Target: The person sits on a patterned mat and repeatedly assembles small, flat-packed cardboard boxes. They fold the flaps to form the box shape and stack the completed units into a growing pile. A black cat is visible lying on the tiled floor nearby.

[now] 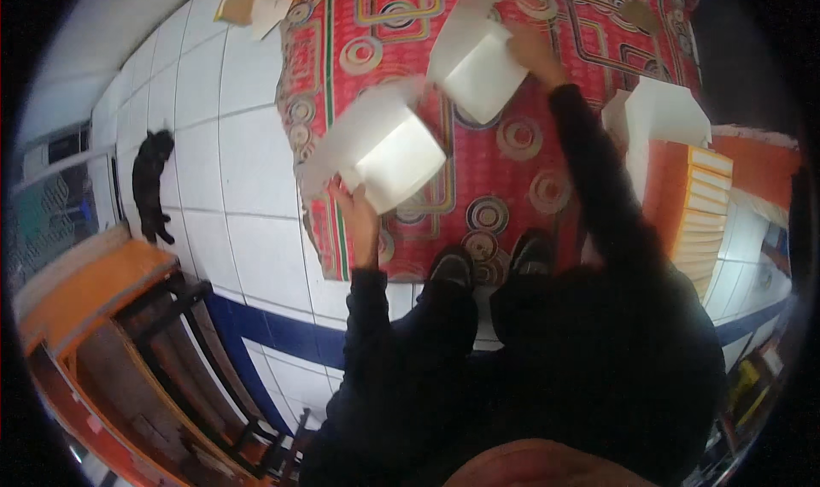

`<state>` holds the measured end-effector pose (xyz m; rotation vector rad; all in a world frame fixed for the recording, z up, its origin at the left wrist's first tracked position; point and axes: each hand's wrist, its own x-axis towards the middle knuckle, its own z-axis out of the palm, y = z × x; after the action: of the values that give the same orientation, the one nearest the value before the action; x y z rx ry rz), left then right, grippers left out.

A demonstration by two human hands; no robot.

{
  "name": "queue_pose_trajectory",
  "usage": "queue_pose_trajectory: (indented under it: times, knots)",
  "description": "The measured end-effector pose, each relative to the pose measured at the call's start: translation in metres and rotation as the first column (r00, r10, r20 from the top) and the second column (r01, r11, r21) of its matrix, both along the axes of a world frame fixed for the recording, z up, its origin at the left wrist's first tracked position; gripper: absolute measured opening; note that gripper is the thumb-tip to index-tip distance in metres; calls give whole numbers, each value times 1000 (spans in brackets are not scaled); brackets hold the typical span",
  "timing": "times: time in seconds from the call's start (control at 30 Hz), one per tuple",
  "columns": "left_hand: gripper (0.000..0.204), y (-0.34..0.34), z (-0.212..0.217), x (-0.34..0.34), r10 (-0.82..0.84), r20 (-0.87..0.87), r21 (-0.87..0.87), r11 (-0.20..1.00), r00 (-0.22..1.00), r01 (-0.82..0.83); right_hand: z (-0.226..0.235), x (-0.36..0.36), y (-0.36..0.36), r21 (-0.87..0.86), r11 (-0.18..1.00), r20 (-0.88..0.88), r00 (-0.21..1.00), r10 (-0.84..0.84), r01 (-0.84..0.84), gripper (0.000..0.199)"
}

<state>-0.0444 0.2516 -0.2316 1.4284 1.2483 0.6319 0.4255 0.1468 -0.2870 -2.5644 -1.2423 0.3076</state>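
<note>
Two white cardboard boxes with raised lid flaps rest on a red patterned mat (547,141). My left hand (359,212) is closed on the near left edge of the closer white box (401,164), at the base of its flap. Farther off and to the right, my right hand (534,53) grips the right side of the second white box (485,75). Both boxes look hollow and bright inside, and their flaps are smeared by motion. The fingertips of my right hand are partly hidden against the cardboard.
A black cat (152,179) lies on the white floor tiles (256,158) at left. On the right, an open white box (666,115) stands beyond a stack of orange-and-white cardboard (702,218). Orange cardboard (272,0) lies far left; a wooden bench (111,282) stands near left.
</note>
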Motion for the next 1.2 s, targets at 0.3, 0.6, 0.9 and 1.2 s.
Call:
queue_pose_trajectory:
  times: [0.3,0.6,0.9,1.2]
  knots:
    - [47,-12,-1,32,-177,32,147,974,984,171,151,-110,-108,169,540,-967,244,-69,825,58]
    - [41,-66,11,74,-400,138,275,894,906,353,124,-204,-89,529,794,-514,858,18,300,39]
    - [41,-64,8,72,-268,134,-85,956,954,281,118,-210,-85,408,865,-490,870,-63,293,41]
    - [45,-62,4,63,-287,59,131,952,956,278,81,-193,-96,222,923,-616,779,-117,314,48]
